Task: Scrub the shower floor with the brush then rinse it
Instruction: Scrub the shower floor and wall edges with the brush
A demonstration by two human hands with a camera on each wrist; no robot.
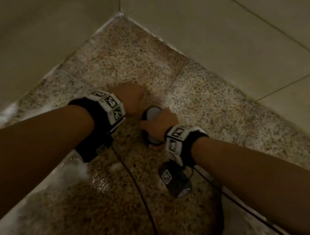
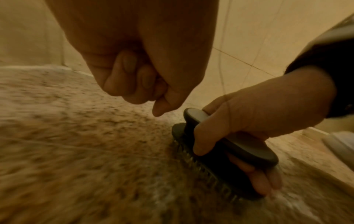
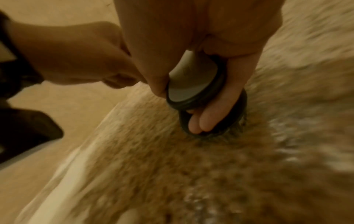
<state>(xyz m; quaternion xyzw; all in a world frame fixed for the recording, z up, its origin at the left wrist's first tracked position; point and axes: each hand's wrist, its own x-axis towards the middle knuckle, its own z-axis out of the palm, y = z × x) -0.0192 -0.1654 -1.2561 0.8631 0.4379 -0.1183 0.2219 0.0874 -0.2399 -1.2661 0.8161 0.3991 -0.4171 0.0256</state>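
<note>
A dark scrub brush point(image 1: 149, 114) point(image 2: 226, 153) point(image 3: 191, 84) with a grey-topped handle stands bristles down on the speckled granite shower floor point(image 1: 119, 63) point(image 2: 76, 136) point(image 3: 172, 174). My right hand point(image 1: 160, 121) point(image 2: 249, 121) point(image 3: 201, 75) grips its handle, fingers curled through the gap under it. My left hand point(image 1: 132, 98) point(image 2: 138, 75) point(image 3: 80, 57) hovers just left of the brush, curled into a loose fist and holding nothing. White soap foam point(image 1: 78, 169) and wet patches lie on the floor.
Beige tiled walls point(image 1: 237, 27) meet in a corner point(image 1: 120, 13) ahead, closing in the floor on the left and right. Foam lines the wall bases point(image 1: 6, 115). Black cables point(image 1: 138, 188) hang from both wrist bands over the floor.
</note>
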